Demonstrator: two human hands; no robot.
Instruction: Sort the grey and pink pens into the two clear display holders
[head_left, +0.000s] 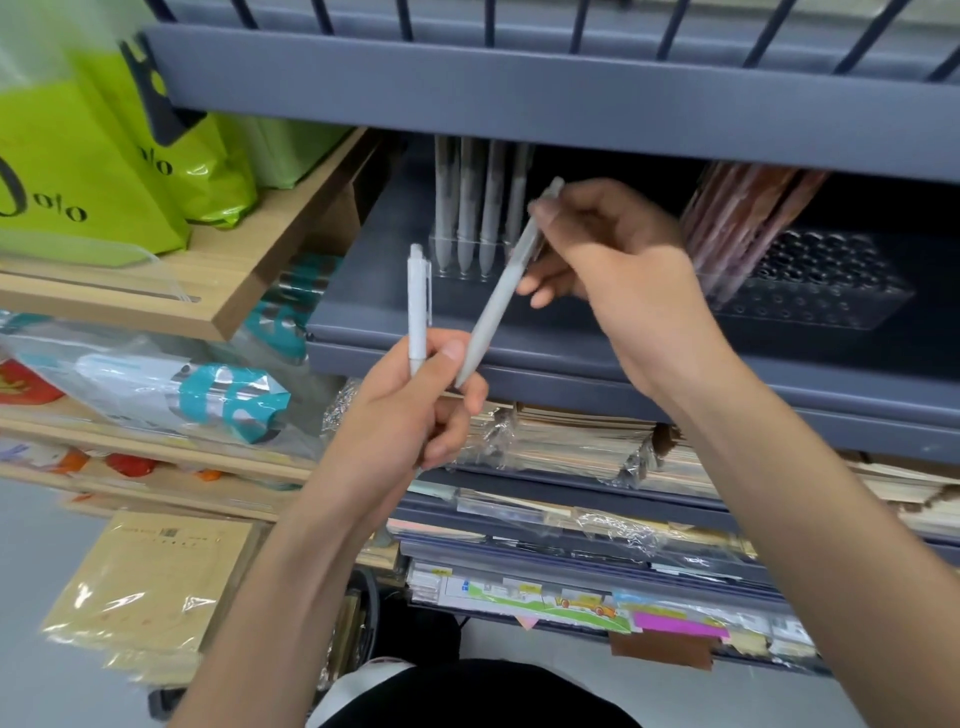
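Two clear holders stand on the grey shelf (571, 332). The left holder (457, 260), at the shelf's back left, carries a row of stored grey pens (470, 197) standing upright. The right holder (810, 283), toward the shelf's right, carries leaning pink pens (737, 218) at its left end, with rows of open holes beside them. In front of the shelf's edge the left hand (410, 415) grips an upright grey pen (418, 306) by its lower end. Over the shelf the right hand (618, 260) pinches a slanted grey pen (501, 296) near its top. That pen's lower tip lies between the left hand's thumb and fingers (470, 400).
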